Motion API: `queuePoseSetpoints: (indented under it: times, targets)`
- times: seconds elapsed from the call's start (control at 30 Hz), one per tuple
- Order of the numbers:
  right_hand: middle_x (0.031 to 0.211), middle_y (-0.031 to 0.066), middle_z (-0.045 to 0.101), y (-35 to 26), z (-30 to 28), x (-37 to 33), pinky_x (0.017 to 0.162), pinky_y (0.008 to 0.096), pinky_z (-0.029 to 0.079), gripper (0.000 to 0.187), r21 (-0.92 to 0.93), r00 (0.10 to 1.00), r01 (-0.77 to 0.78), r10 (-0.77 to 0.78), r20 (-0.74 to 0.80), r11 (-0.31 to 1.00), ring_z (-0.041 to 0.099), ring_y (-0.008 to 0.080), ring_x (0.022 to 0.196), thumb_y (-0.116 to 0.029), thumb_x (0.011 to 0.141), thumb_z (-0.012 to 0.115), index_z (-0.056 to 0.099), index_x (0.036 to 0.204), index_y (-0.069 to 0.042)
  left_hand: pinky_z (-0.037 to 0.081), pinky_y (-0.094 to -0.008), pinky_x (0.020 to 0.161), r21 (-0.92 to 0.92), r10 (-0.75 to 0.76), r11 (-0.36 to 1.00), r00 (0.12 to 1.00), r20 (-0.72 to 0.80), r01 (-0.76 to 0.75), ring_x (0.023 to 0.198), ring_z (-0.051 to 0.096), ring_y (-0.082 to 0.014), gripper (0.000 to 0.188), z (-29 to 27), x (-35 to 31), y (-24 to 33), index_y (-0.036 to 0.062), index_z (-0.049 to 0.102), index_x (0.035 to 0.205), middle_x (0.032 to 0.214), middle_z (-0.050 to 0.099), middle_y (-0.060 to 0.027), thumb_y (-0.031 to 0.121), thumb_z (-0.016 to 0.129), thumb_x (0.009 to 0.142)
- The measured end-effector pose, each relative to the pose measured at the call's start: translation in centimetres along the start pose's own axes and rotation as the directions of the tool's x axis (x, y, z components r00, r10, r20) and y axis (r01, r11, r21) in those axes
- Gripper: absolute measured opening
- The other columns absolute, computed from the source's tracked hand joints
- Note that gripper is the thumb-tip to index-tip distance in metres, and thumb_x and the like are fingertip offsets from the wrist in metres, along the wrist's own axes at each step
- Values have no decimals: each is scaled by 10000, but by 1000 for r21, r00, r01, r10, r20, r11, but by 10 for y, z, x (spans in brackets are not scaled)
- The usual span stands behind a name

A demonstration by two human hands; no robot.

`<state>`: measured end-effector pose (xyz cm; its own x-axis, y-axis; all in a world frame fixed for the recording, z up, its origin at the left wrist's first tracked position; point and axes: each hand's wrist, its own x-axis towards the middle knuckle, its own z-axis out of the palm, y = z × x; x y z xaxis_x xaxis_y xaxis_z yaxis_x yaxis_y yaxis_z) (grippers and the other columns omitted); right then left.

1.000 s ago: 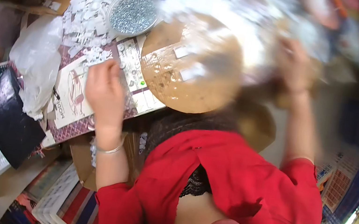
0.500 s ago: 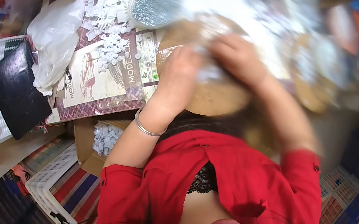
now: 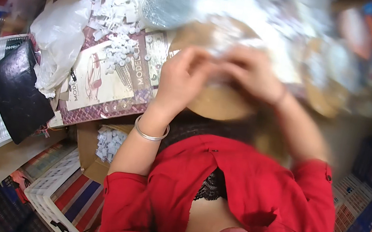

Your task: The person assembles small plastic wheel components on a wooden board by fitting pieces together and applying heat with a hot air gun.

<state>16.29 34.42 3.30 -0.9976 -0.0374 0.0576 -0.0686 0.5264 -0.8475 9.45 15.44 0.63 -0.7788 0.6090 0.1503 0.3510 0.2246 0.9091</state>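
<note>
Head view: from where I stand, the person's bare left hand [image 3: 184,74] and bare right hand [image 3: 254,76] nearly meet, fingers curled, above a flat, round brown board [image 3: 221,107]; blur means I cannot tell whether they grasp anything. From the board, a round clear plastic tub [image 3: 148,22] of silvery bits [image 3: 168,7] sits at ten o'clock, small round white pieces [image 3: 122,51] at nine.

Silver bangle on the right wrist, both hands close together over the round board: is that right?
Wrong wrist: the head view shows the silver bangle on the left wrist. The left hand and right hand are indeed close together over the round board.
</note>
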Motion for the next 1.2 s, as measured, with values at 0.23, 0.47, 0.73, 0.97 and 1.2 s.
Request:
queuePoseSetpoints:
  times: [0.23, 0.47, 0.73, 0.97, 1.2]
  targets:
    - [862, 84, 683, 3, 1, -17, 666, 275, 544, 143, 45, 990, 77, -71, -124, 996, 683, 208, 737, -79, 808, 747, 726, 947, -51, 502, -233, 685, -190, -104, 977, 994, -28, 97, 784, 601, -93, 239, 0, -4, 10, 7, 636, 963, 864, 621, -37, 52, 801, 796]
    - [884, 63, 589, 6, 2, -25, 625, 335, 555, 199, -603, 892, 390, -447, 63, 695, 658, 236, 765, -93, 780, 615, 619, 976, -59, 500, -366, 687, 307, 245, 920, 969, 39, -245, 753, 609, -279, 194, 8, -8, 1, 15, 723, 895, 803, 609, -108, 84, 800, 731]
    - [860, 109, 604, -3, 0, -11, 698, 416, 524, 100, -441, 995, 98, -100, 18, 892, 634, 305, 853, -171, 836, 680, 662, 840, -73, 487, -364, 663, 323, 229, 918, 972, 49, -232, 737, 600, -273, 182, 7, -9, 4, 11, 722, 887, 785, 601, -104, 75, 796, 734]
    - [961, 161, 687, 54, -71, 30, 803, 405, 532, 148, -483, 864, -160, -114, -490, 861, 656, 343, 901, -96, 873, 610, 704, 974, -41, 497, -367, 773, 274, 248, 932, 969, -7, -237, 875, 615, -291, 219, -5, 2, 3, 4, 695, 1000, 945, 635, -131, 79, 746, 801]
    - [962, 217, 639, 114, -129, 62, 842, 479, 494, 253, -868, 950, -215, -110, -292, 447, 614, 374, 934, -138, 843, 618, 647, 1073, -38, 478, -402, 836, 377, 298, 875, 952, 74, -304, 923, 596, -330, 328, -2, 24, -9, 7, 641, 1097, 1003, 637, -163, 49, 738, 786]
